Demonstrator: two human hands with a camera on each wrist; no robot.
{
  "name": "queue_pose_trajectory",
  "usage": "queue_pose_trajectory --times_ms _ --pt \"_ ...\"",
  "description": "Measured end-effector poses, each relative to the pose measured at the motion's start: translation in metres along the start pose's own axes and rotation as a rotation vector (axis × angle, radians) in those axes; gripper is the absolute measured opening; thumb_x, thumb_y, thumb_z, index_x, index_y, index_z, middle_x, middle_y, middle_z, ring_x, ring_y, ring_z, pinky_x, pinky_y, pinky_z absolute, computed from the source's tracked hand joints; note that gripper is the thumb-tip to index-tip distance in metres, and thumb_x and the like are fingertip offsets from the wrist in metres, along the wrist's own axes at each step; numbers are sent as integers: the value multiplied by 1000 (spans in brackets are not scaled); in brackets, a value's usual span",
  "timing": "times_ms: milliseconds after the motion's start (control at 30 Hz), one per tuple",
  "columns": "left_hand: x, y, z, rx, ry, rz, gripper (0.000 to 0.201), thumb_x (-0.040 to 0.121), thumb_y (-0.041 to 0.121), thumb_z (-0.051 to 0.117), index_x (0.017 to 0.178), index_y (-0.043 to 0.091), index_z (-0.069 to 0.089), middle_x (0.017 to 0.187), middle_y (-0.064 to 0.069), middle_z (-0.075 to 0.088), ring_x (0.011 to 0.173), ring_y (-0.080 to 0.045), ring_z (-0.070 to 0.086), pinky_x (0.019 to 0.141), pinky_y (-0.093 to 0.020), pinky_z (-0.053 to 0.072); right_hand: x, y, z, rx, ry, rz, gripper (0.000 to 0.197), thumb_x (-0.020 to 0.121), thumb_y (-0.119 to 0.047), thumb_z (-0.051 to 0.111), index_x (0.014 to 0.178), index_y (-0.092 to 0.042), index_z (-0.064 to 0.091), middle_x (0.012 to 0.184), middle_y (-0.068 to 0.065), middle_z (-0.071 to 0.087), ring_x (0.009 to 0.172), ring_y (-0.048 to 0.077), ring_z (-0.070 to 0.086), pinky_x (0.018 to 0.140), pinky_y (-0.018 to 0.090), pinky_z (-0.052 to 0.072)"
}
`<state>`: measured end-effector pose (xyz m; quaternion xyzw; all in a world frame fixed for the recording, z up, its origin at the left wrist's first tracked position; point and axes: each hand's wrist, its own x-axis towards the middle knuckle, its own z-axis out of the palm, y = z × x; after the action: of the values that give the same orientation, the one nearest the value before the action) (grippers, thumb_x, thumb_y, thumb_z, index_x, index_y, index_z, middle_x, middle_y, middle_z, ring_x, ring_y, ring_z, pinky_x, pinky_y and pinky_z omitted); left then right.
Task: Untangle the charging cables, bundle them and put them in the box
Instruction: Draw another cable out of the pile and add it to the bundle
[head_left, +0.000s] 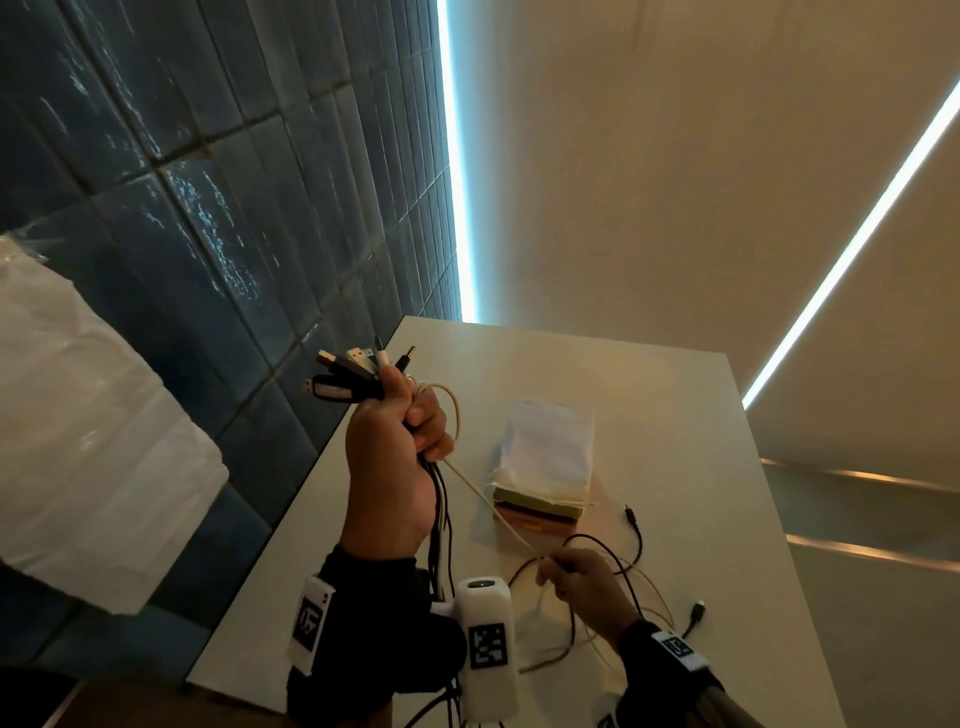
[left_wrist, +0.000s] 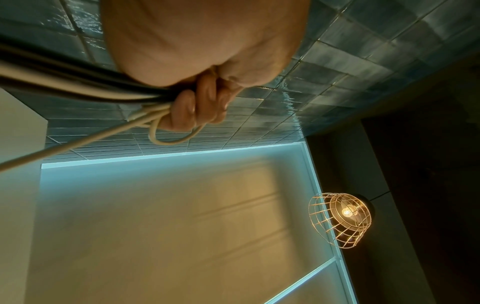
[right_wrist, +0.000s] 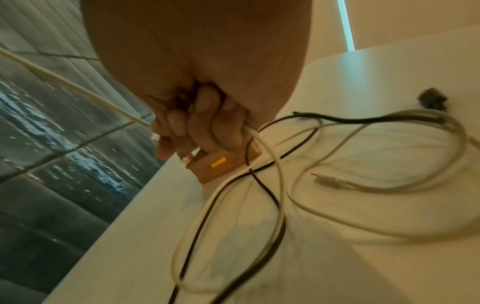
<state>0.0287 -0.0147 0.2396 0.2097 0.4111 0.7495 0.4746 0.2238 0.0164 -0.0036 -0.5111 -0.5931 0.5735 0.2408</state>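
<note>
— Those wall tiles (head_left: 218, 249) are glossy, glazed ceramic, aren't they?
— Yes, and the table (head_left: 649, 415) is smooth, matt. The cream cable (head_left: 488, 501) looks braided cloth; the black cables (head_left: 441, 525), smooth plastic.

Black and cream cables (right_wrist: 262, 191) on a pale off-white worktop (head_left: 649, 405). Glossy dark blue-grey wall tiles (head_left: 218, 171). White cloth (head_left: 550, 447) over a pinkish-brown box (right_wrist: 221, 166) with a yellow mark.

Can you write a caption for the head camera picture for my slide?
Left hand grips a bunch of cable plugs while the right hand pulls a cream cable taut above the table.
</note>
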Motion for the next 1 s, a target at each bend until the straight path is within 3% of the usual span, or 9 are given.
queue_pose_trajectory --times_ms 133,233,333,500,600,667,767,900,1000 --pt "2 -9 -7 55 43 -44 41 104 33 34 66 17 35 49 7 33 37 -5 24 37 -21 20 2 -19 -7 -32 140 104 27 89 -11 61 63 -11 69 51 -8 50 45 7 41 46 20 34" --pt "3 -16 -10 99 72 -91 42 104 34 35 66 17 35 50 7 36 37 -5 24 37 -21 20 2 -66 -13 246 211 60 22 90 -9 61 71 -2 66 52 1 41 40 9 32 39 21 24" --pt "2 -27 -6 158 77 -129 41 104 34 35 69 15 39 52 2 44 38 -7 29 38 -21 21 -7 -129 -16 484 118 -110 19 91 -8 60 86 10 62 52 2 34 41 11 26 39 20 21" --pt "2 -32 -4 187 98 -191 36 105 34 34 85 6 45 62 -5 65 43 -10 42 40 -21 30 -36 -195 -15 442 -188 -371 12 91 -6 61 87 5 65 54 6 38 46 15 27 42 23 19" --pt "1 -24 -1 70 67 -225 31 104 34 37 84 12 47 61 -5 62 49 -12 46 51 -26 33 -44 -189 -12 368 -317 -345 10 89 -5 63 82 0 68 58 20 35 50 19 24 50 34 15" --pt "0 -19 2 -14 35 -213 35 103 36 38 76 14 45 57 -2 49 52 -14 44 56 -28 33 -43 -173 -10 347 -344 -284 11 89 -9 64 81 -4 69 63 25 35 53 21 22 48 29 14" --pt "-1 -15 2 -143 26 -188 34 101 37 41 76 15 44 57 0 40 56 -15 46 61 -30 43 -35 -141 -8 389 -360 -162 13 89 -14 64 82 -5 70 62 9 30 50 15 20 44 24 14" --pt "1 -15 -2 -135 -23 -146 37 102 37 37 73 16 43 56 3 37 44 -8 35 44 -23 32 -24 -96 -6 333 -263 -44 19 94 -15 58 83 -5 69 58 3 30 49 14 20 45 29 11" --pt "-1 -16 -3 -63 -45 -118 39 102 37 36 70 15 39 54 4 34 41 -7 27 39 -22 26 -21 -73 -4 242 -211 9 22 97 -15 55 81 -5 67 57 4 31 48 15 21 43 26 14"
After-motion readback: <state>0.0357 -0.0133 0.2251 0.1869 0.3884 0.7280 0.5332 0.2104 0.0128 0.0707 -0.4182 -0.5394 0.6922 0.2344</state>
